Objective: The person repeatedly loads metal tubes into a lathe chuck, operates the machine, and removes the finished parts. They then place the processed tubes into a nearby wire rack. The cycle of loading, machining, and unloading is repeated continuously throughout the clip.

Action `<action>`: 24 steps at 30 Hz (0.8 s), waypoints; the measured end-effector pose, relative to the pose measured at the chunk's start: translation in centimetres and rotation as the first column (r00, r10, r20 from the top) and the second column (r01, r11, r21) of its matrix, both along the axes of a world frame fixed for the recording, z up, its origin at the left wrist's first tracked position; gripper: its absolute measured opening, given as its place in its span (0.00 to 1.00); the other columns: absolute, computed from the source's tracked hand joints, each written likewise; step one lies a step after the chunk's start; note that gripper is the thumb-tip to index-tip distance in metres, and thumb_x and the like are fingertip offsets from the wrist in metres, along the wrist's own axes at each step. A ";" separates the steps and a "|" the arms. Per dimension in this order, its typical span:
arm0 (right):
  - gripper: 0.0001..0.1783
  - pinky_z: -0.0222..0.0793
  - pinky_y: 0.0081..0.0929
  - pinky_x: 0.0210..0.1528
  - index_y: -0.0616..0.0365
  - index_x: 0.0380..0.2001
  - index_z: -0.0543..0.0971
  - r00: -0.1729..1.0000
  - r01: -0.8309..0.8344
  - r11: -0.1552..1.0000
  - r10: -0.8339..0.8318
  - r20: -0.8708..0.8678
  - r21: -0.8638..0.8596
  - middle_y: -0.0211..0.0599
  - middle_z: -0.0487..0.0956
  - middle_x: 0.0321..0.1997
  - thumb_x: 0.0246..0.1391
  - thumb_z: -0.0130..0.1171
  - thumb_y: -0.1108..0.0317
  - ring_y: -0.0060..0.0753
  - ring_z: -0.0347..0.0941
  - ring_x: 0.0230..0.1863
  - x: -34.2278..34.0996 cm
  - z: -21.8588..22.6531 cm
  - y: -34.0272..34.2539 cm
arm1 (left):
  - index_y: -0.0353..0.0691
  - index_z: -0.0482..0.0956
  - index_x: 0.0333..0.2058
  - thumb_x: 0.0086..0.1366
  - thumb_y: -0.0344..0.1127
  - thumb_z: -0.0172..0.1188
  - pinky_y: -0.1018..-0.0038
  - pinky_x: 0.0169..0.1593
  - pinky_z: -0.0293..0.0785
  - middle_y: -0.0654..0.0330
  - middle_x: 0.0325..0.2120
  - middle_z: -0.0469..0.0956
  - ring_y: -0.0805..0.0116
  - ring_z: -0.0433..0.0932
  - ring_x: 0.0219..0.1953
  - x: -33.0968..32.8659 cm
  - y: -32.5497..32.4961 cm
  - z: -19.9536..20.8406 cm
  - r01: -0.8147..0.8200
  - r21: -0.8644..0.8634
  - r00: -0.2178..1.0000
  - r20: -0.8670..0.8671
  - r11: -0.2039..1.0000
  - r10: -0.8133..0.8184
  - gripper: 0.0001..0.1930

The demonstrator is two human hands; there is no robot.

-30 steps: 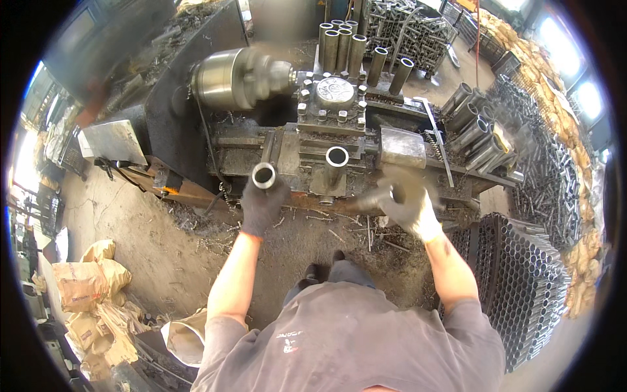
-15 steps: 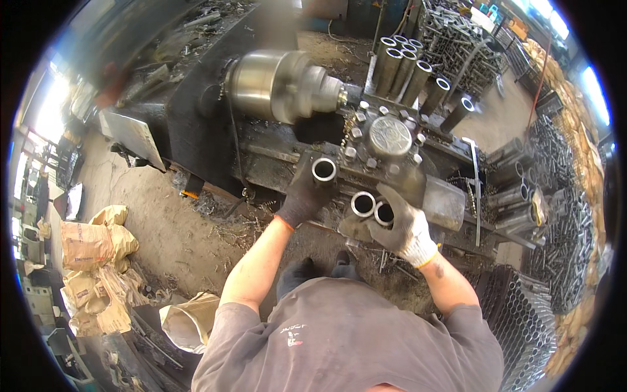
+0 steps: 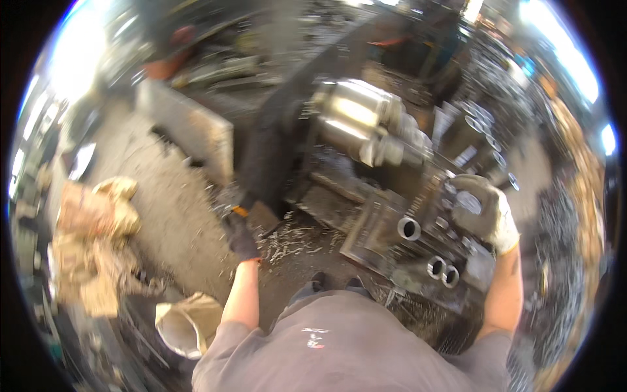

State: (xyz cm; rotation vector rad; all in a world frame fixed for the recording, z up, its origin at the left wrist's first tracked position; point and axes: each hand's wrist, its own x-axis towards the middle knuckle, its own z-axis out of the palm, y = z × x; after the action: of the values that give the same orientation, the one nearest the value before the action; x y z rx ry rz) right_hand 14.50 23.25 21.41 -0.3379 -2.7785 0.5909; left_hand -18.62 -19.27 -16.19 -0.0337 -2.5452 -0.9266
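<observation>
My left hand (image 3: 240,239), in a dark glove, is low on the left, close to an orange-tipped part (image 3: 240,211) below the lathe. Motion blur hides its fingers. My right hand (image 3: 491,212), in a dark glove with a white cuff, is over the round cap of the tool post (image 3: 467,201). Its fingers are smeared, so its grip is unclear. A metal tube (image 3: 409,227) stands on end left of the post. Nearer me, two more tubes (image 3: 436,266) stand side by side, apart from both hands. The shiny chuck (image 3: 359,114) is beyond them.
Several upright tubes (image 3: 480,134) stand behind the tool post. A metal plate (image 3: 189,127) juts out at the left of the lathe. Curled metal chips (image 3: 294,242) litter the floor. Paper sacks (image 3: 91,215) lie at the left, with an open sack (image 3: 186,326) nearer me.
My left hand has left the tube it was at and moved left and down. My right hand has left the paired tubes for the tool post. The view has turned left.
</observation>
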 end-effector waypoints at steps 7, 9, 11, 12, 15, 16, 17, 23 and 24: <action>0.24 0.80 0.39 0.48 0.54 0.40 0.91 0.464 -0.122 0.978 -0.092 0.881 0.167 0.41 0.90 0.41 0.48 0.74 0.47 0.41 0.85 0.39 -15.1 -4.8 7.8 | 0.45 0.80 0.53 0.76 0.42 0.61 0.56 0.46 0.81 0.53 0.45 0.84 0.50 0.86 0.43 0.3 -1.9 3.7 0.086 0.210 0.987 -0.149 0.974 -0.055 0.13; 0.23 0.80 0.38 0.52 0.56 0.42 0.91 0.540 -0.093 0.995 0.083 0.837 -0.039 0.45 0.90 0.44 0.45 0.77 0.54 0.42 0.86 0.44 -14.9 -5.9 9.2 | 0.41 0.81 0.51 0.77 0.44 0.61 0.57 0.46 0.81 0.53 0.40 0.85 0.54 0.85 0.40 -0.3 -1.8 5.0 0.119 0.115 0.971 -0.220 0.986 -0.092 0.14; 0.21 0.80 0.37 0.50 0.58 0.43 0.90 0.639 -0.119 0.975 0.220 0.737 -0.188 0.45 0.90 0.42 0.44 0.76 0.60 0.41 0.86 0.42 -13.8 -6.6 10.6 | 0.41 0.81 0.54 0.77 0.46 0.60 0.63 0.42 0.80 0.58 0.40 0.85 0.61 0.84 0.38 -1.5 -2.3 5.3 0.118 0.407 0.975 0.124 0.906 -0.183 0.16; 0.20 0.80 0.35 0.48 0.59 0.42 0.90 0.692 -0.149 0.961 0.270 0.670 -0.234 0.45 0.89 0.39 0.44 0.74 0.63 0.39 0.85 0.40 -13.2 -6.9 11.2 | 0.41 0.81 0.56 0.78 0.47 0.60 0.66 0.40 0.80 0.60 0.40 0.85 0.65 0.84 0.37 -1.8 -2.5 5.2 0.053 0.540 0.901 0.336 0.840 -0.273 0.18; 0.18 0.81 0.33 0.48 0.60 0.43 0.90 0.749 -0.131 0.920 0.335 0.571 -0.368 0.44 0.89 0.39 0.46 0.72 0.68 0.37 0.85 0.41 -12.2 -8.0 12.5 | 0.39 0.82 0.53 0.78 0.49 0.60 0.70 0.34 0.77 0.63 0.30 0.81 0.70 0.80 0.30 -1.9 -3.5 4.5 -0.107 0.881 0.851 0.321 0.462 -0.415 0.19; 0.17 0.81 0.33 0.48 0.60 0.43 0.90 0.758 -0.050 0.941 0.255 0.601 -0.335 0.43 0.89 0.40 0.47 0.72 0.69 0.37 0.85 0.42 -12.1 -8.3 12.6 | 0.39 0.82 0.52 0.78 0.49 0.59 0.71 0.33 0.77 0.63 0.28 0.80 0.71 0.79 0.28 -1.6 -3.5 4.3 -0.105 0.911 0.842 0.295 0.399 -0.452 0.18; 0.17 0.80 0.33 0.55 0.57 0.48 0.90 0.693 -0.458 0.887 0.392 0.605 -0.050 0.39 0.89 0.48 0.54 0.69 0.69 0.35 0.85 0.49 -12.5 -8.7 12.5 | 0.40 0.82 0.50 0.78 0.48 0.59 0.71 0.31 0.76 0.62 0.30 0.80 0.71 0.77 0.26 -0.7 -3.2 3.9 -0.180 0.877 0.850 0.367 0.446 -0.378 0.17; 0.23 0.81 0.30 0.55 0.60 0.57 0.85 0.821 0.084 0.747 0.324 0.471 -0.659 0.39 0.89 0.50 0.58 0.65 0.68 0.29 0.84 0.51 -12.3 -6.9 10.2 | 0.40 0.77 0.51 0.77 0.36 0.59 0.76 0.37 0.72 0.65 0.37 0.77 0.76 0.73 0.34 6.8 1.5 4.4 0.024 0.780 0.834 0.329 0.625 -0.443 0.10; 0.24 0.81 0.29 0.55 0.61 0.56 0.86 0.829 0.019 0.661 0.409 0.382 -0.750 0.39 0.90 0.48 0.56 0.66 0.67 0.28 0.84 0.50 -11.9 -6.1 9.8 | 0.40 0.78 0.51 0.76 0.36 0.59 0.75 0.38 0.73 0.65 0.37 0.78 0.75 0.74 0.34 7.7 2.2 4.8 0.082 0.759 0.799 0.337 0.646 -0.498 0.10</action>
State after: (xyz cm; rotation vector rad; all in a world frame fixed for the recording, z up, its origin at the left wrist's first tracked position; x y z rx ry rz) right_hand 2.61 33.09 15.33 -0.3815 -2.9355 1.9762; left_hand -10.87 -17.10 -11.36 0.0299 -2.4447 -2.3142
